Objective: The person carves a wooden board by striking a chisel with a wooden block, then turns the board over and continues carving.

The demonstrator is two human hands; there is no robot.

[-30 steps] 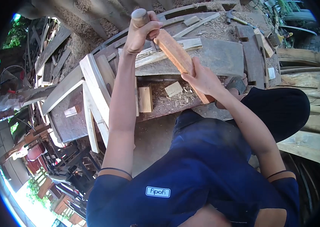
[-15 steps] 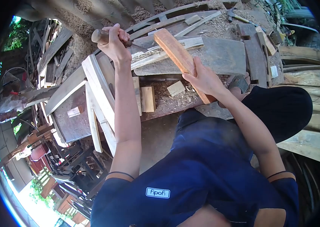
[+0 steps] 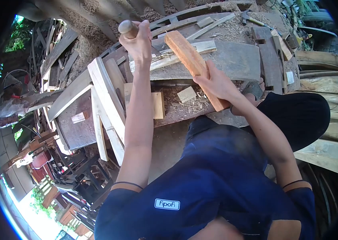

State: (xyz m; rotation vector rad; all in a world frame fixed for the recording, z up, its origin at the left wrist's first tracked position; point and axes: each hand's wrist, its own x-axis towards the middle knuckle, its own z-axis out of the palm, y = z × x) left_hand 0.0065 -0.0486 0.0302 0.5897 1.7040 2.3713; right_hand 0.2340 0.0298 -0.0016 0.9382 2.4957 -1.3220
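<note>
My left hand (image 3: 138, 46) is closed around the rounded wooden handle of a chisel (image 3: 128, 28). The chisel's dark blade is mostly hidden behind the fingers and points toward a long pale wood strip (image 3: 201, 47); whether it touches cannot be told. My right hand (image 3: 217, 82) grips an orange-brown wooden bar (image 3: 187, 52) near its lower end, its far end raised over the strip and to the right of the chisel. Under the strip lies a wide grey board (image 3: 233, 60).
A hammer (image 3: 253, 19) lies at the back right among shavings. Pale planks (image 3: 107, 94) lean at the left of the bench. Small wood blocks (image 3: 186, 94) and chips sit on the near bench edge. My foot (image 3: 253, 90) rests beside the board.
My left hand has shifted right with the chisel, nearer the wooden bar, and the handle now tips more upward. My right hand and the bar have hardly moved.
</note>
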